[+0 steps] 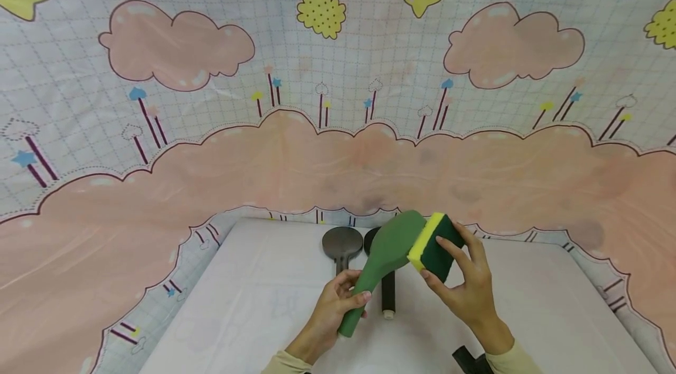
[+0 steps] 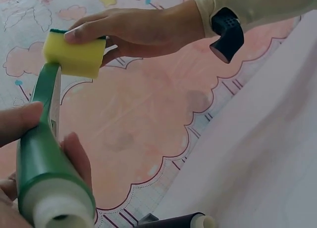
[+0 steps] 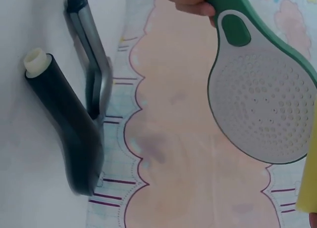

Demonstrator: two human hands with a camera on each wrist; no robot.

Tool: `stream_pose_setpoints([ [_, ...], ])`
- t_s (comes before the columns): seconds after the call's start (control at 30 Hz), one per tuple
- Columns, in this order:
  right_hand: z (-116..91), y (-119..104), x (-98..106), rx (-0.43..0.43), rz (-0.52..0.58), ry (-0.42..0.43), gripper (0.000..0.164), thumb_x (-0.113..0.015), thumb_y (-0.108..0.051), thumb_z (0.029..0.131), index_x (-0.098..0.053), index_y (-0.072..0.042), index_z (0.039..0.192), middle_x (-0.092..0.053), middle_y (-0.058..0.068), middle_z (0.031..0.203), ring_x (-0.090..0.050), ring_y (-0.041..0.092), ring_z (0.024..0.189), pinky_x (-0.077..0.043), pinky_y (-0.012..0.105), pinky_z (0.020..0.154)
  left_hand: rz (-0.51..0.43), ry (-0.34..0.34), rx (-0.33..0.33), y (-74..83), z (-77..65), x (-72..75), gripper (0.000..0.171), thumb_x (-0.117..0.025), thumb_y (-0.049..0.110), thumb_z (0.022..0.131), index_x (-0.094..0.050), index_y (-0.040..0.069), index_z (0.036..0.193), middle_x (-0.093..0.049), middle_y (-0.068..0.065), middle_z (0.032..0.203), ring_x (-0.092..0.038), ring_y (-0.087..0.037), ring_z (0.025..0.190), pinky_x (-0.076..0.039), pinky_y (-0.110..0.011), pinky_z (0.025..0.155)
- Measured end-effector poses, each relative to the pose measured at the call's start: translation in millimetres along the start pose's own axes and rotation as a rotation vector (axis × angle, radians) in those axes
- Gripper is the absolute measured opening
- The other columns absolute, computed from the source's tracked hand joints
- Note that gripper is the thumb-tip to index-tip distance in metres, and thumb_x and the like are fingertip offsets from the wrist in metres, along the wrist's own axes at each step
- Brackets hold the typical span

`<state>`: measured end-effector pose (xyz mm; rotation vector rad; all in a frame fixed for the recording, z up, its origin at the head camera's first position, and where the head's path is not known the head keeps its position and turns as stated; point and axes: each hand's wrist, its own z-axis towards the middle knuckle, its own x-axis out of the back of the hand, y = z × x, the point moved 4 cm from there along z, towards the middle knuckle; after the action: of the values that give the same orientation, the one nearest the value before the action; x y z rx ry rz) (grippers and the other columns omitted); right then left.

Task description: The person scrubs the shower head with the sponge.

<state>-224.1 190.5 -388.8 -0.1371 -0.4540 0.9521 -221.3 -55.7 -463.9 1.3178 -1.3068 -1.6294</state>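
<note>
My left hand [image 1: 335,309] grips the handle of a green handheld shower head [image 1: 396,242], lifted above the table with its rounded head tilted up to the right. Its pale, hole-dotted spray face [image 3: 247,89] shows in the right wrist view, and the whitish connector end [image 2: 54,201] in the left wrist view. Between thumb and fingers, my right hand [image 1: 472,289] pinches a yellow sponge [image 2: 79,57] with a dark green scouring side. The sponge's yellow side meets the edge of the shower head, and my fingers lie over the dark green side.
Behind the green one, a grey shower head [image 1: 342,243] and a black shower head [image 1: 388,295] lie on the white table [image 1: 253,286]. A patterned cloth [image 1: 338,168] with clouds and stars rises beyond the table's far edge. A black device [image 2: 228,35] is worn on the right wrist.
</note>
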Motion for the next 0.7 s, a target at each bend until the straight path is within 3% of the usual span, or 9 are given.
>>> stream_pose_setpoints([
  [0.2, -4.9, -5.3, -4.2, 0.052, -0.042, 0.005, 0.063, -0.065, -0.06, 0.086, -0.068, -0.005, 0.118, -0.048, 0.03, 0.14, -0.042, 0.027, 0.134, -0.031, 0.015, 0.112, -0.014, -0.011, 0.04, -2.1, 0.8, -0.8, 0.046, -0.073, 0.015, 0.088, -0.051, 0.002, 0.126, -0.071, -0.002, 0.093, -0.063, -0.011, 0.071, -0.053, -0.024, 0.061],
  [0.37, -9.1, -8.0, -10.2, 0.108, -0.062, 0.016, 0.063, -0.065, -0.061, 0.086, -0.07, -0.006, 0.115, -0.05, 0.03, 0.137, -0.044, 0.031, 0.131, -0.03, 0.018, 0.114, -0.004, -0.003, 0.044, -0.9, 0.1, -1.7, 0.048, -0.071, 0.019, 0.09, -0.05, 0.001, 0.129, -0.072, -0.002, 0.097, -0.063, -0.01, 0.074, -0.053, -0.023, 0.062],
  [0.53, -15.2, -12.8, -18.9, 0.19, -0.071, 0.006, 0.059, -0.065, -0.058, 0.087, -0.07, -0.006, 0.114, -0.052, 0.032, 0.133, -0.046, 0.038, 0.126, -0.029, 0.021, 0.116, 0.0, 0.014, 0.006, 1.2, 0.5, -2.4, 0.052, -0.069, 0.015, 0.091, -0.045, -0.002, 0.133, -0.068, -0.004, 0.102, -0.064, -0.011, 0.082, -0.053, -0.025, 0.067],
  [0.7, -17.7, -14.7, -22.0, 0.211, -0.093, -0.014, 0.058, -0.064, -0.058, 0.088, -0.071, -0.008, 0.115, -0.052, 0.032, 0.133, -0.047, 0.039, 0.124, -0.029, 0.02, 0.116, 0.034, 0.026, -0.047, 2.7, -0.3, -2.5, 0.056, -0.07, 0.011, 0.09, -0.042, -0.005, 0.136, -0.066, -0.007, 0.109, -0.065, -0.013, 0.088, -0.055, -0.028, 0.07],
])
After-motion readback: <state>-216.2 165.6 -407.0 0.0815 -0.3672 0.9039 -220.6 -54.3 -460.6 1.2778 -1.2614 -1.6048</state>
